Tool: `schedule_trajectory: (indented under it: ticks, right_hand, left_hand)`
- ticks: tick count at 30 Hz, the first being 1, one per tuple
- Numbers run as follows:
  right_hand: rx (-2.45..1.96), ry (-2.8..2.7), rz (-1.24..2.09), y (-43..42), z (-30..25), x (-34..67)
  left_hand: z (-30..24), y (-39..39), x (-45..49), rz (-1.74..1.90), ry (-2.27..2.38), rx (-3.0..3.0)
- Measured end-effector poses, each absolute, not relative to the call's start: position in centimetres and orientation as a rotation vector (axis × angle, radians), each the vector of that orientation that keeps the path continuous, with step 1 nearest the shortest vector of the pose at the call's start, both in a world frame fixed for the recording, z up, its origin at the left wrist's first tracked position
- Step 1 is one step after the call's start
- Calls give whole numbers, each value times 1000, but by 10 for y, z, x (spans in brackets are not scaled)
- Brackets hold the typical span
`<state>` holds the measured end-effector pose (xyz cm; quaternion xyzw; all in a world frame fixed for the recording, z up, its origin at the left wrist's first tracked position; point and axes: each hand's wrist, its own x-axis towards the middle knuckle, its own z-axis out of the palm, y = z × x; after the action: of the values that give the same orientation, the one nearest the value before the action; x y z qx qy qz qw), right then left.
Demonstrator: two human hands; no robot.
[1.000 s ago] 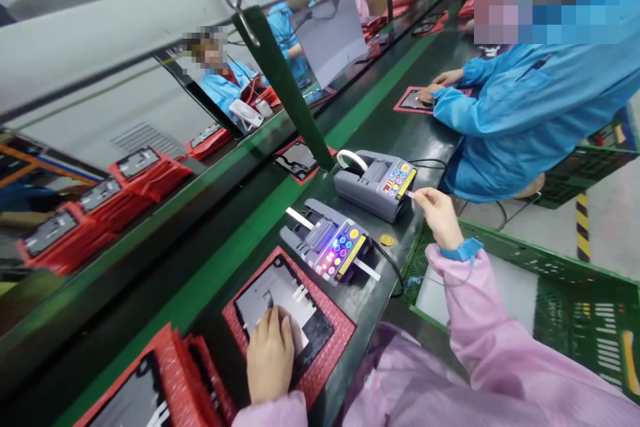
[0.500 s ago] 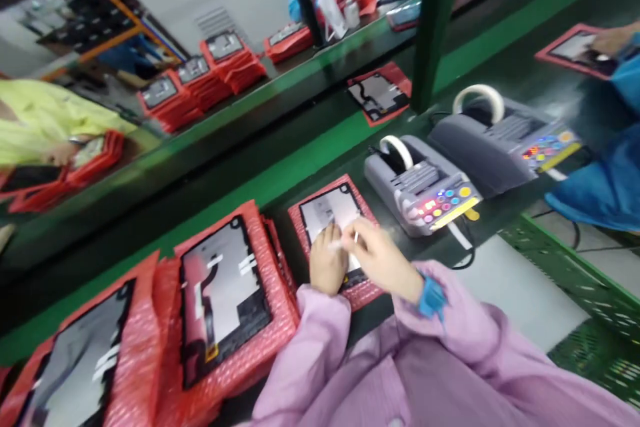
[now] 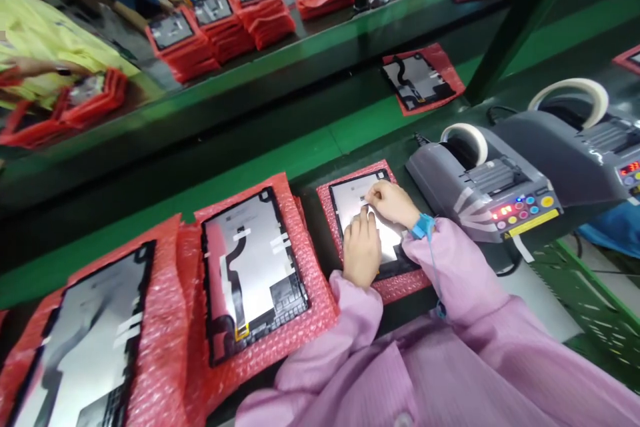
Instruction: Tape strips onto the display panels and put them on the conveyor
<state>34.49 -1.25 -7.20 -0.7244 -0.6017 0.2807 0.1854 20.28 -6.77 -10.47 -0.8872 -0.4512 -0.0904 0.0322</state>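
Observation:
A tablet screen panel [image 3: 349, 195] lies back side up on red bubble wrap [image 3: 400, 288] in front of me. My left hand [image 3: 363, 250] rests on the panel, fingers stretched forward over its dark ribbon cable. Beside those fingertips, my right hand [image 3: 393, 203] pinches a small strip of white tape against the panel; the fingers mostly hide the strip. A blue wrist strap [image 3: 423, 226] circles my right wrist. Left of my hands, another panel [image 3: 260, 273] with white tape pieces lies on a red bubble-wrap stack.
Right of my hands stands a grey tape dispenser [image 3: 483, 180], with a second dispenser [image 3: 565, 140] behind it. A further panel [image 3: 90, 340] is at lower left. Across the bench are red-wrapped stacks [image 3: 250, 7] and a person in yellow [image 3: 55, 40]. A green post [image 3: 530, 20] rises at right.
My right hand has brought the tape strip down onto the panel, near the cable's end. My left hand has shifted slightly on the panel. The view has moved closer and turned left.

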Motion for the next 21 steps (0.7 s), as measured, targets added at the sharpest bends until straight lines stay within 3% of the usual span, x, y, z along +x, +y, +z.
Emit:
schedule_trajectory:
  ticks: [21]
  right_hand:
    - [-2174, -1708, 634, -21, -73, 329]
  left_hand:
    - [-107, -69, 204, -284, -1410, -2738]
